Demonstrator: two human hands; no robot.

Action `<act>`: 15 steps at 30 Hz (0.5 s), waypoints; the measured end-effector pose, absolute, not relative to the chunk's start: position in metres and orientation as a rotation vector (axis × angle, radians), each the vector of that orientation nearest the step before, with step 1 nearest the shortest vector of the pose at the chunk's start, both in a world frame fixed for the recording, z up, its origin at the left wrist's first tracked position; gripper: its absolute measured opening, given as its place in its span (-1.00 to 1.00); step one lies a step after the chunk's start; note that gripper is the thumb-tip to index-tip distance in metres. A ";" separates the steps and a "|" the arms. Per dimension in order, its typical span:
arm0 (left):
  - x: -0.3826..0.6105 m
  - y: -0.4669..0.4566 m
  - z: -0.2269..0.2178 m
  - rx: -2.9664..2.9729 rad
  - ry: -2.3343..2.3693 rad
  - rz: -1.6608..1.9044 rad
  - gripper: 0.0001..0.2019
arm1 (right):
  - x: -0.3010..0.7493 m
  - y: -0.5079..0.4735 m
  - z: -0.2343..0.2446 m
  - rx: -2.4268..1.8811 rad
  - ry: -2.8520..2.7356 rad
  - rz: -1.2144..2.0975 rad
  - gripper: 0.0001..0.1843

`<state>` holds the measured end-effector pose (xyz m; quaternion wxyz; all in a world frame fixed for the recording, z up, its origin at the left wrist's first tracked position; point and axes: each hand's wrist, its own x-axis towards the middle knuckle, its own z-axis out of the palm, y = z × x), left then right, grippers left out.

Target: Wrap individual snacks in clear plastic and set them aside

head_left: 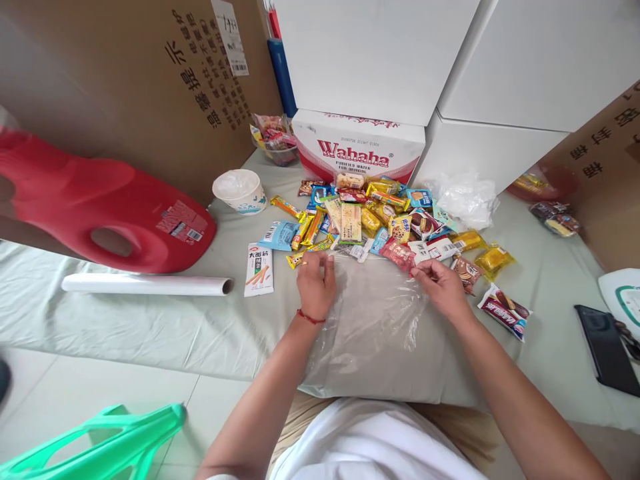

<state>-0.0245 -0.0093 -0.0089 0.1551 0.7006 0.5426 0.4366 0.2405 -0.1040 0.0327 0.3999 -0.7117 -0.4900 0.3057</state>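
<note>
A clear plastic bag lies flat on the pale green cloth in front of me. My left hand, with a red string at the wrist, pinches the bag's far left corner. My right hand pinches its far right corner. Just beyond both hands spreads a pile of several small snack packets in yellow, blue and red wrappers. A white packet with breadstick pictures lies to the left of my left hand.
A red jug lies on its side at left, with a white roll before it and a white paper cup behind. A Wahaha box, cardboard cartons and white cabinets stand behind. A black phone lies right; a green stool lower left.
</note>
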 end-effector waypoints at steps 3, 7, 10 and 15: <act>-0.015 0.008 -0.007 1.975 1.578 1.277 -0.74 | 0.243 -0.099 0.029 -1.797 -1.206 0.701 -0.58; 0.005 0.027 -0.001 2.034 1.762 1.196 -0.57 | 0.243 -0.087 0.017 -1.816 -1.154 0.632 -0.56; 0.009 0.020 0.007 2.084 1.842 1.274 -0.53 | 0.241 -0.082 0.009 -1.899 -1.122 0.552 -0.57; -0.004 -0.017 0.011 2.478 1.376 1.063 -0.69 | 0.243 -0.083 0.007 -1.946 -1.113 0.505 -0.58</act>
